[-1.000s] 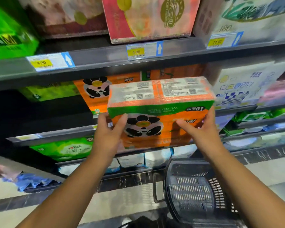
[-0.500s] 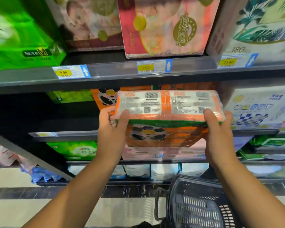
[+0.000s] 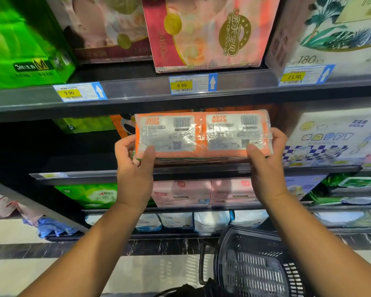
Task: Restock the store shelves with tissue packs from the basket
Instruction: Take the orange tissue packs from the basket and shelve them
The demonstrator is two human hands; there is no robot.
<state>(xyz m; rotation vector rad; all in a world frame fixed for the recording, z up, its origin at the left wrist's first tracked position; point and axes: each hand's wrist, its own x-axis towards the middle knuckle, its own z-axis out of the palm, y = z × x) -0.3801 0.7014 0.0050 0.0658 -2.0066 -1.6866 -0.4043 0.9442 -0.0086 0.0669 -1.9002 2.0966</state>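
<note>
1. Orange film wraps the tissue pack (image 3: pixel 202 135) we carry; we judge it light and soft, likely to give under pressure, and the glossy wrap may be slippery, so the short ends are the sensible place to grip.
2. Our left hand (image 3: pixel 133 166) is closed on the pack's left end, thumb across the printed face and fingers curled behind.
3. Our right hand (image 3: pixel 266 161) is closed on the right end in the same way, thumb on the face near the lower corner.
4. We hold the pack level at the front edge of the middle shelf (image 3: pixel 90 176), under the upper shelf's price rail; whether its bottom already touches the shelf, we cannot tell.
5. Its face shows two white label panels side by side, each with a barcode and a small square code, framed in orange; a green strip peeks along the bottom edge.
6. Behind it another orange pack stands deeper on the same shelf.
7. Below, near the floor, the dark basket (image 3: pixel 255 266) looks empty as far as we see.
</note>
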